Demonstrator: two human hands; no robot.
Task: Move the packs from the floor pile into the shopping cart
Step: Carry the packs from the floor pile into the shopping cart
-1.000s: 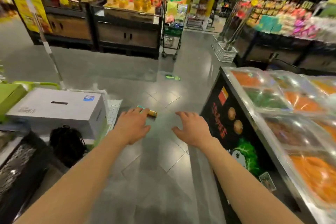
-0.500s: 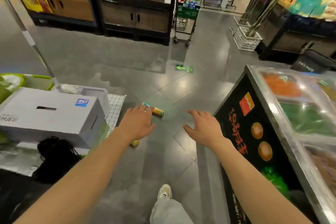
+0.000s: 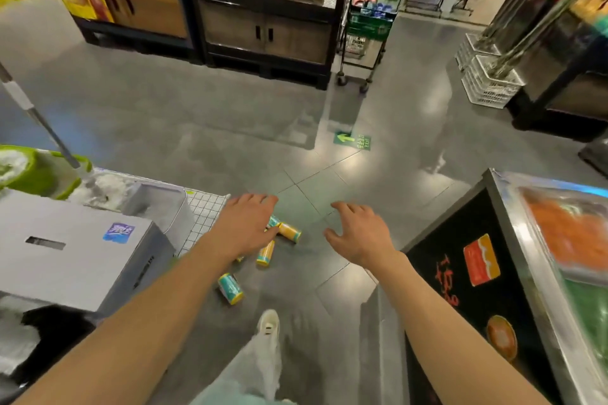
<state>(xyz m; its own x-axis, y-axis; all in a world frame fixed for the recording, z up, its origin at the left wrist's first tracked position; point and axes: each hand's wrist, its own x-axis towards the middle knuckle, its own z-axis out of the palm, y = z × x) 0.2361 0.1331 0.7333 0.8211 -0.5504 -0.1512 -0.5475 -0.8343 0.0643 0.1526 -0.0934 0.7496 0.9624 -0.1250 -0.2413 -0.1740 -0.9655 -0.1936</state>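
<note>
Yellow packs [image 3: 266, 251] lie under both outstretched hands, left [image 3: 245, 227] and right [image 3: 358, 233], fingers spread, empty.

Both arms reach forward over the grey floor [image 3: 230, 128]. The left hand [image 3: 245, 227] spreads its fingers [image 3: 260, 199] above yellow-teal packs [image 3: 289, 232] lying scattered just below them; the right hand [image 3: 360, 233] hangs empty, fingers loosely bent, well apart from the packs.

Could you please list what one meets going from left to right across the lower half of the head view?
White box → left hand → yellow packs → right hand → black display counter.
</note>
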